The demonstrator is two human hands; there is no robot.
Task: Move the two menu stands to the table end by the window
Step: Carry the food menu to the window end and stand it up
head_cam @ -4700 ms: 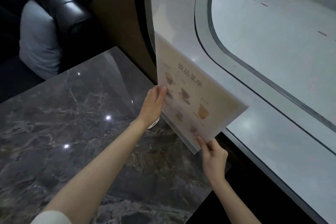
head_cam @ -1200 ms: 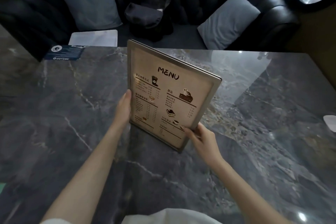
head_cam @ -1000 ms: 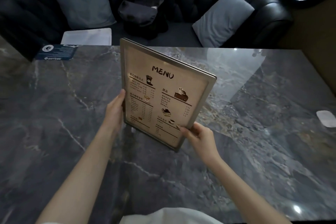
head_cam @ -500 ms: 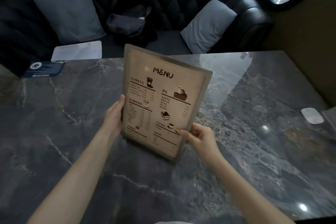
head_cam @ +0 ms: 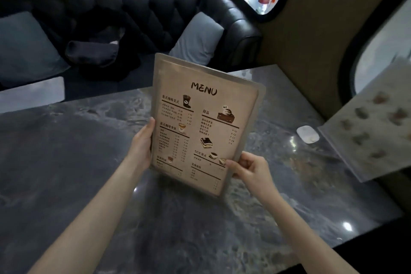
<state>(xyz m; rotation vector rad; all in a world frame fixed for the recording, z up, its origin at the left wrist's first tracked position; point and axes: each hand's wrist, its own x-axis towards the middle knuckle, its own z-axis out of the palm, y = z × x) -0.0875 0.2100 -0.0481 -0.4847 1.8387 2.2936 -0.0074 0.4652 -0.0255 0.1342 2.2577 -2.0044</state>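
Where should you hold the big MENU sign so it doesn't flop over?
Hold the MENU stand by its two long side edges, low down, one hand from each side. It is a tall, thin, flat board, so a grip on both edges keeps it upright. The left hand and right hand grip it this way.

Dark grey marble table (head_cam: 66, 184) fills the lower frame. At its right edge stands a pale menu stand (head_cam: 373, 127), and just left of it lies a small white oval object (head_cam: 308, 134).
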